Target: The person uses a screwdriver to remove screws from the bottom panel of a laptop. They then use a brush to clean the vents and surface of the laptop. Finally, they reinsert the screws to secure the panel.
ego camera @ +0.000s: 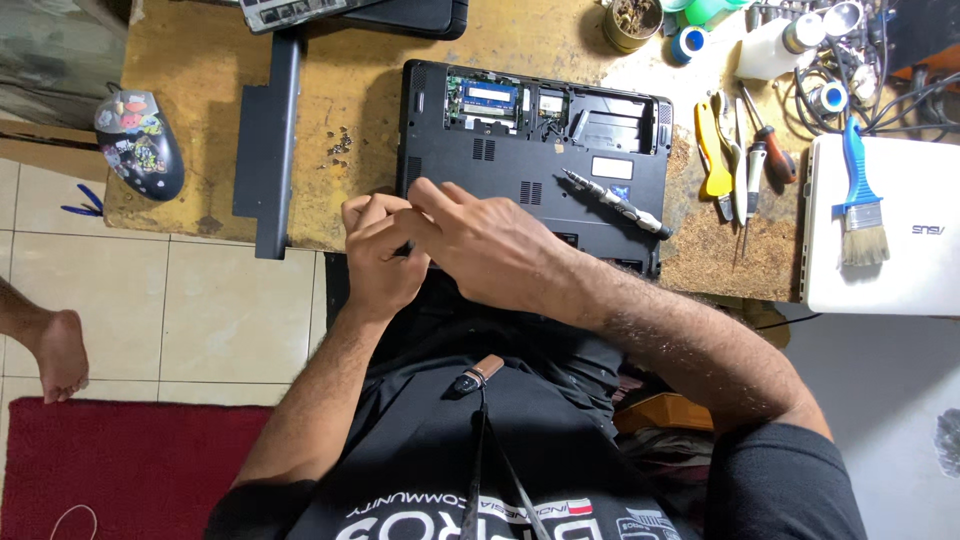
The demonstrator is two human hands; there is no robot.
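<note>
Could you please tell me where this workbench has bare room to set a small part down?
The brown wooden benchtop is bare between the long black battery bar and its left edge. A narrower strip lies between that bar and the opened black laptop base, beside loose small screws. Right of the laptop, yellow-handled pliers and screwdrivers crowd it.

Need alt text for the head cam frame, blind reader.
Seen from above, a person's left hand and right hand meet at the near edge of an upturned black laptop with its bottom cover off, a screwdriver lying on it, on a worn wooden table.
</note>
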